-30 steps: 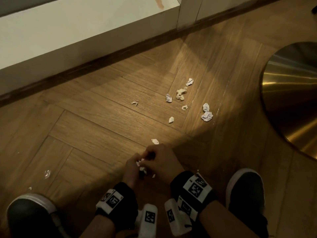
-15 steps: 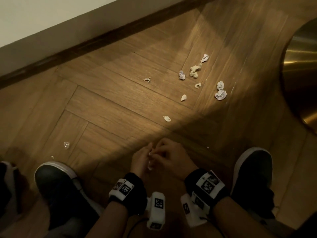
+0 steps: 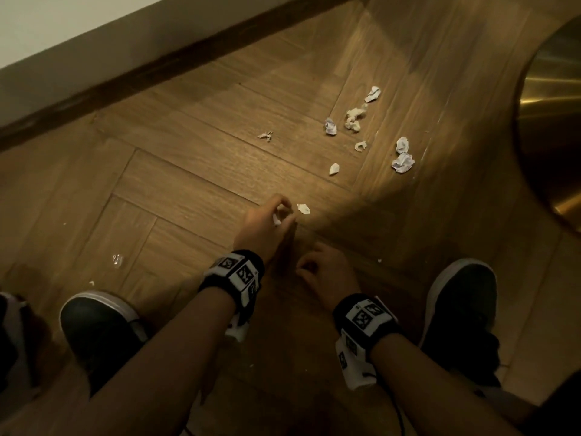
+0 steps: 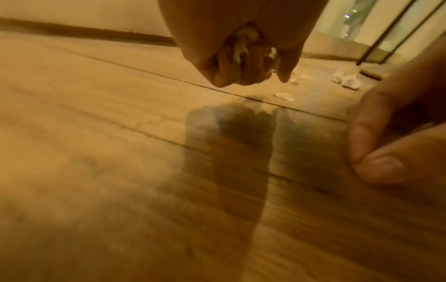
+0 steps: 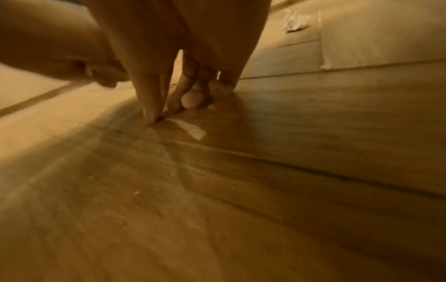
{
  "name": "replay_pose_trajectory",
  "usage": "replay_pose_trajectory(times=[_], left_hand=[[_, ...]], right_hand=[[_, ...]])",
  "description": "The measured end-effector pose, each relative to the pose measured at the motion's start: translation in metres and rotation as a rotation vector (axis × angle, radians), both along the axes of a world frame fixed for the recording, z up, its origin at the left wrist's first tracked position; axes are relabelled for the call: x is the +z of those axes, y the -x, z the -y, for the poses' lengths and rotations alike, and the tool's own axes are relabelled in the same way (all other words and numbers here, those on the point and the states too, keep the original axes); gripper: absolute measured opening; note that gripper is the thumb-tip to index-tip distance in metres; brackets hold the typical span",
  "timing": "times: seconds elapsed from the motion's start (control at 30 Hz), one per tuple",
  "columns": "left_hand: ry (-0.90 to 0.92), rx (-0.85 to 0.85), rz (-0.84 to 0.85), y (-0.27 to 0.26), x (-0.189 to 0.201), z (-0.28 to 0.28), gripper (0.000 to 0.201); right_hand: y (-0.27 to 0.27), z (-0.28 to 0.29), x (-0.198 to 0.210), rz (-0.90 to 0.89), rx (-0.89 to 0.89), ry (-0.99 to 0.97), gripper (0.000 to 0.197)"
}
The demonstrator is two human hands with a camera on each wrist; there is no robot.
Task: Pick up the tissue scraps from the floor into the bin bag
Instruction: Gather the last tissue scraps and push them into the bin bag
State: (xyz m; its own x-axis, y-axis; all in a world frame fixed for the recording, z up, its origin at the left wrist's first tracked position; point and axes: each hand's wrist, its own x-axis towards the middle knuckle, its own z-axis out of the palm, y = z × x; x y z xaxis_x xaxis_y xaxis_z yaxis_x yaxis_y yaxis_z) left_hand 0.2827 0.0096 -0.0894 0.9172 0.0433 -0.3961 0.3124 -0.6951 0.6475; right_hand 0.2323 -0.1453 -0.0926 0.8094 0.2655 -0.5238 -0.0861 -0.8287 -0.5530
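Nine loose tissue scraps (image 3: 402, 162), two hands (image 3: 265, 223), two shoes (image 3: 97, 325).

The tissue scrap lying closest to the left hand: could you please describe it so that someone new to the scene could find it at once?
Start at the wooden floor between the two dark shoes, where the left hand reaches forward with collected tissue in its curled fingers. Just right of those fingers lies the nearest scrap, alone. It is small, flat and white, well short of the crumpled cluster farther off.

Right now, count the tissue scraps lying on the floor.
9 scraps: one beside the left hand, one beyond it, one farther left, four clustered, two right. The left hand hides more; tiny specks excluded.
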Motion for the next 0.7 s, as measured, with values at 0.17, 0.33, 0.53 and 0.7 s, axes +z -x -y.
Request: replay_pose_trajectory(times=[0.17,0.33,0.53,0.7], left_hand=[[-0.057,-0.194,0.0,-0.023,-0.005,0.003,0.024],[-0.101,-0.22,-0.019,-0.032,-0.013,0.006,0.01],[-0.137,-0.278,-0.06,-0.038,-0.011,0.01,0.01],[0.004,-0.282,-0.105,-0.037,-0.002,0.013,0.027]], right_hand=[[-0.013,0.009,-0.003,-0.056,-0.041,-0.117,0.005],[-0.061,0.052,0.007,0.154,-0.44,-0.202,0.006],[-0.156,0.114,0.002,0.404,-0.495,-0.001,0.023],[-0.175,0.133,0.0,0.398,-0.297,0.1,0.009]])
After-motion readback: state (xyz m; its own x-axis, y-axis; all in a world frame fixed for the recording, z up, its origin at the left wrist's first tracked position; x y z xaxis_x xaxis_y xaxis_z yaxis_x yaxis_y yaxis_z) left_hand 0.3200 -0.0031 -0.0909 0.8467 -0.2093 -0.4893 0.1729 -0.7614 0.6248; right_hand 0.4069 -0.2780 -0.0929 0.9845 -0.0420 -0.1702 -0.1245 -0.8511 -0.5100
